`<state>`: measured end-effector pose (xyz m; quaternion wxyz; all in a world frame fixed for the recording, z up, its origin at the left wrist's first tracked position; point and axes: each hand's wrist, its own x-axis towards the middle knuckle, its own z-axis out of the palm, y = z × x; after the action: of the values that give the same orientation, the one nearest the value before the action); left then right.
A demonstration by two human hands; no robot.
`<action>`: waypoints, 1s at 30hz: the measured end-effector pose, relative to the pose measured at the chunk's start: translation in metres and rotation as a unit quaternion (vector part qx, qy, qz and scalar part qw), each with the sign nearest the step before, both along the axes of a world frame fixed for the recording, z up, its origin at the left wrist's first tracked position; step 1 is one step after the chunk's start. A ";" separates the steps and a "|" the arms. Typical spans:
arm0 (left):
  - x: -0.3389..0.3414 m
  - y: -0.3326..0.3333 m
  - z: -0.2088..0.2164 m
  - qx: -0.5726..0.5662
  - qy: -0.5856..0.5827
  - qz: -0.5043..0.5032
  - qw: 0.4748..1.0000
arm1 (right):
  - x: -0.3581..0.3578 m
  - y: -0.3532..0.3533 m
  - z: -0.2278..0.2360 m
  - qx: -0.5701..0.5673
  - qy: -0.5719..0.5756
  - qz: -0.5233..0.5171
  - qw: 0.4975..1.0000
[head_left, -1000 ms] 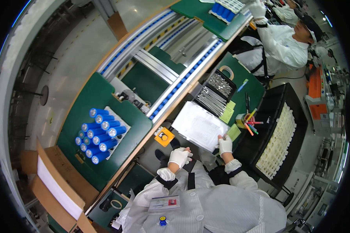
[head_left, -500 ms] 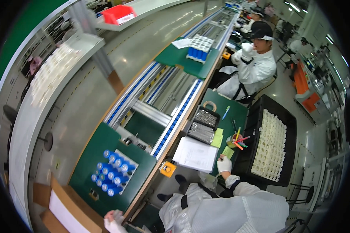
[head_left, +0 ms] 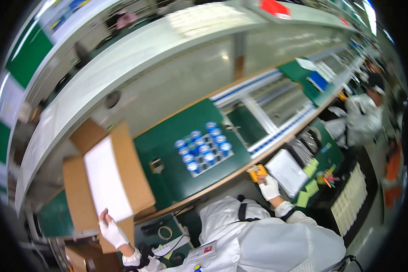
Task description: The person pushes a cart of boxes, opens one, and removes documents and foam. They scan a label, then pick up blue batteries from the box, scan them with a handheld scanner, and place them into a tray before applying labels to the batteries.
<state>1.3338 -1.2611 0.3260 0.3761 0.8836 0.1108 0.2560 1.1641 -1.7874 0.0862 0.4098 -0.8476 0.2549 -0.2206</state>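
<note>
My left hand, in a white glove with bare fingertips, is at the near end of a white sheet in an open cardboard box. Its fingers are stretched out; whether they touch the sheet is unclear. My right hand, gloved the same way, has its fingertips at a small yellow box on the bench's front edge. Blur hides how those fingers are bent. Between the hands, several blue cylindrical cells stand in a pale holder on the green bench top.
To the right lie white papers, a black parts tray, green notes and pens. A black crate holds white trays. A conveyor runs toward a seated co-worker. A tape roll lies below the bench.
The view has swung left. My right hand has moved from beside the papers and green notes to the yellow box. My left hand has moved from the bench's near edge to the cardboard box.
</note>
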 end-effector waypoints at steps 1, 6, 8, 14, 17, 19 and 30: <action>-0.005 0.022 0.000 -0.013 0.007 0.029 0.999 | 0.019 0.022 0.029 0.063 0.042 0.053 0.996; 0.006 0.085 -0.044 0.009 0.072 0.056 0.996 | 0.080 0.097 0.051 0.008 0.020 0.281 0.960; 0.029 0.103 -0.084 0.117 0.090 0.049 0.988 | 0.103 0.125 0.056 -0.018 0.040 0.352 0.935; 0.059 0.139 -0.089 0.206 0.222 0.171 0.938 | 0.162 0.232 0.115 -0.023 0.006 0.517 0.856; 0.083 0.170 -0.087 0.154 0.322 0.215 0.909 | 0.179 0.284 0.162 0.002 -0.056 0.550 0.834; 0.095 0.161 -0.069 0.102 0.393 0.233 0.884 | 0.189 0.303 0.189 0.019 -0.116 0.567 0.816; 0.036 0.195 0.039 -0.109 0.196 0.066 0.972 | 0.208 0.352 0.216 0.295 0.275 0.681 0.612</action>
<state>1.3695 -1.0664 0.3648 0.4236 0.8609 0.2677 0.0887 1.3719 -1.4350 0.3025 0.5809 -0.6318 -0.2432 0.4520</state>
